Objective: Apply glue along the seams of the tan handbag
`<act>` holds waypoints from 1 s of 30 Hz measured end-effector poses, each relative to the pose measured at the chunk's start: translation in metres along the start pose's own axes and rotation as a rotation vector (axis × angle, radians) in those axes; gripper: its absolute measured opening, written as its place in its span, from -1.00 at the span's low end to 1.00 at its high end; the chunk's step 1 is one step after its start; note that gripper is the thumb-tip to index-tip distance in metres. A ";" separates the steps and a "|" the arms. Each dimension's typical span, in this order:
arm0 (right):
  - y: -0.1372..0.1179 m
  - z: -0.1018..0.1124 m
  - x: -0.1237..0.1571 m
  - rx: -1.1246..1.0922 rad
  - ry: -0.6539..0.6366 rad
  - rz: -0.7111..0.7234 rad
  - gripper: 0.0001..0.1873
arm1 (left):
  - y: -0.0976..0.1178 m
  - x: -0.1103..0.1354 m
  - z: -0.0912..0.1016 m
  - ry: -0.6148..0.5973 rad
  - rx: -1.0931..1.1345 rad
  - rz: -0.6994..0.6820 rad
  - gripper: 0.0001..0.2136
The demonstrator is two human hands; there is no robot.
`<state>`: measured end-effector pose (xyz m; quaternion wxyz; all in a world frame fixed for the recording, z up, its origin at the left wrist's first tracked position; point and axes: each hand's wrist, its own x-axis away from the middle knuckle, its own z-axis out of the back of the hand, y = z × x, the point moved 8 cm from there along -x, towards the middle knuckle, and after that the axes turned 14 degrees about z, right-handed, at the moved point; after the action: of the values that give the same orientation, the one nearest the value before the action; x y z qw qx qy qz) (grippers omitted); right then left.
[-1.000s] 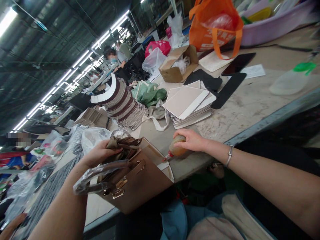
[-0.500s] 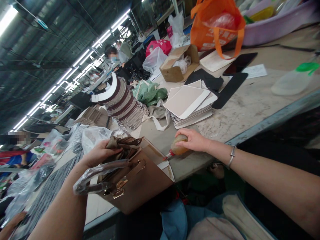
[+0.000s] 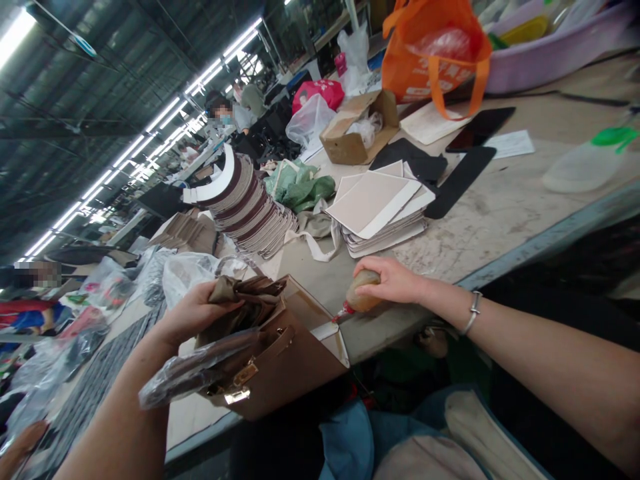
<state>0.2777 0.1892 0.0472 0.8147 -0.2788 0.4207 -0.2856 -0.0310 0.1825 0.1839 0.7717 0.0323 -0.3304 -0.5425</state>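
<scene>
Head view: left fingers (image 3: 219, 311) gripping brown lining (image 3: 250, 293) of handbag (image 3: 295, 363); right fingers (image 3: 373, 291) grasping amber bottle (image 3: 364, 305), red nozzle (image 3: 344, 309) left of them.

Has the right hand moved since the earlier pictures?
Yes, slightly: the right hand has shifted toward the picture's right, judged against the stack of boards.
</scene>
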 end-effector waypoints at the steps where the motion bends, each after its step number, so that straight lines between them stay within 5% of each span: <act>1: -0.002 0.000 0.000 0.006 0.008 0.023 -0.74 | 0.000 0.001 0.001 0.003 -0.014 -0.005 -0.66; 7: -0.008 0.000 0.001 0.057 0.053 0.141 -0.74 | 0.002 0.007 0.011 0.104 -0.078 -0.051 -0.66; 13: -0.005 -0.001 0.001 0.052 0.125 0.089 -0.75 | 0.017 0.023 0.008 0.213 -0.273 -0.121 -0.73; 30: 0.024 -0.009 0.005 0.047 0.183 -0.180 -0.73 | -0.001 0.021 0.003 0.146 -0.266 -0.223 -0.75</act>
<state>0.2781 0.2000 0.0229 0.7503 -0.2692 0.4597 -0.3916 -0.0298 0.1648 0.1959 0.7261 0.0058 -0.1933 -0.6599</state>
